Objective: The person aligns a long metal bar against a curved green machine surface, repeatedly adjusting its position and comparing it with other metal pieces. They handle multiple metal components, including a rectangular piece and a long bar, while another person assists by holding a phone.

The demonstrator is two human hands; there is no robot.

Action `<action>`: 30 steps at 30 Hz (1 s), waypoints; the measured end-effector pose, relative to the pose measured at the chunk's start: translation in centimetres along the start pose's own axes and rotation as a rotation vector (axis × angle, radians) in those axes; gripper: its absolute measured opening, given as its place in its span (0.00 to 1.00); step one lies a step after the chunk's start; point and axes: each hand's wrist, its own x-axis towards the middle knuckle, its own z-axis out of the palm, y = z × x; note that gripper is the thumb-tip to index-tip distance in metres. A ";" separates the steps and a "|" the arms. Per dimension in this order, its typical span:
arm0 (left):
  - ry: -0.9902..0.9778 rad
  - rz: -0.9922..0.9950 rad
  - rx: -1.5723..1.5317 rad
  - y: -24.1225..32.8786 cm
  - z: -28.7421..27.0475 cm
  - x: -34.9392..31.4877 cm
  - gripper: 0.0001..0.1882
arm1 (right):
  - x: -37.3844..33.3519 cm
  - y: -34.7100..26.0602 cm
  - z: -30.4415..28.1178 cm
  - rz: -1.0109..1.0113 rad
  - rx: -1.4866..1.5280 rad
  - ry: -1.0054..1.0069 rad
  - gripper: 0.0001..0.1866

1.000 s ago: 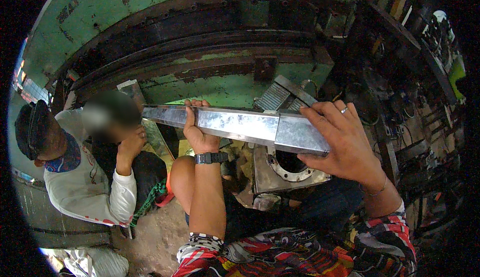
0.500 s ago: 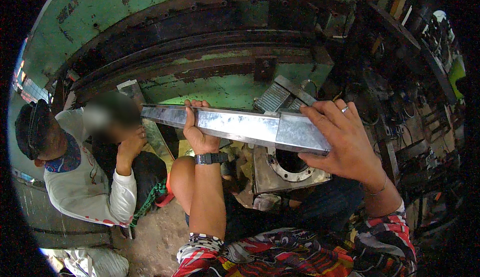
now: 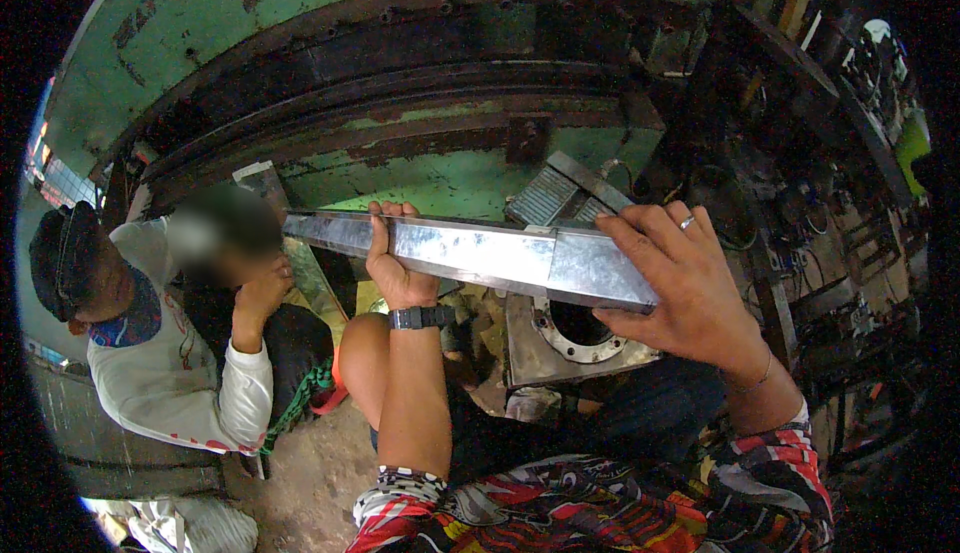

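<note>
A long, shiny sheet-metal channel [image 3: 470,250] stretches across the view, held up in front of me by both hands. My left hand [image 3: 398,263] grips it near the middle from below, with fingers curling over the far edge and a dark watch on the wrist. Around the channel's right end, my right hand [image 3: 680,273] is closed, thumb beneath and fingers on top. A seam or overlapping piece crosses the metal left of those fingers. The channel's left end reaches close to a co-worker.
At the left a co-worker [image 3: 190,353] in a pale long-sleeved top sits nearby. Below the channel stands a metal plate with a round flanged hole [image 3: 585,338]. A ribbed metal block [image 3: 550,193] lies beyond it. A large green machine [image 3: 430,173] fills the back.
My right hand and the channel's right end have shifted very slightly left. Both hands keep their hold; little else differs.
</note>
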 end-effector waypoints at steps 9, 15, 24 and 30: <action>-0.002 -0.018 -0.020 0.0 -0.5 0.3 0.12 | 0.0 0.0 -0.1 -0.009 0.004 0.007 0.44; -0.004 -0.005 -0.005 0.1 -0.3 0.1 0.13 | 0.0 -0.1 -0.1 -0.013 -0.006 0.009 0.44; 0.042 0.013 0.023 0.0 0.3 -0.1 0.12 | 0.0 0.0 -0.1 -0.009 -0.002 -0.004 0.45; 0.034 0.030 0.019 0.1 0.5 -0.1 0.12 | -0.1 0.0 0.0 -0.013 -0.002 0.003 0.45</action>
